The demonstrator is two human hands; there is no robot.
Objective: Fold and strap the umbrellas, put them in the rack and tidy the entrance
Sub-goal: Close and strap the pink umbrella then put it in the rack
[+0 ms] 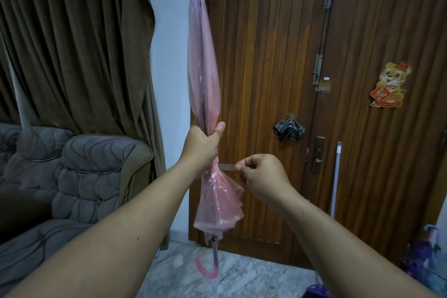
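Wooden door [266, 80]; one pink umbrella [204, 68], two hands [202, 145].

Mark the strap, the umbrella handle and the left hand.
strap [227, 166], head view, middle of the band.
umbrella handle [205, 270], head view, curved hook.
left hand [203, 145], head view, back of the hand.

The pink umbrella [204, 60] tip is cut off at the top edge; a purple umbrella [422, 253] sits half-hidden by the right edge.
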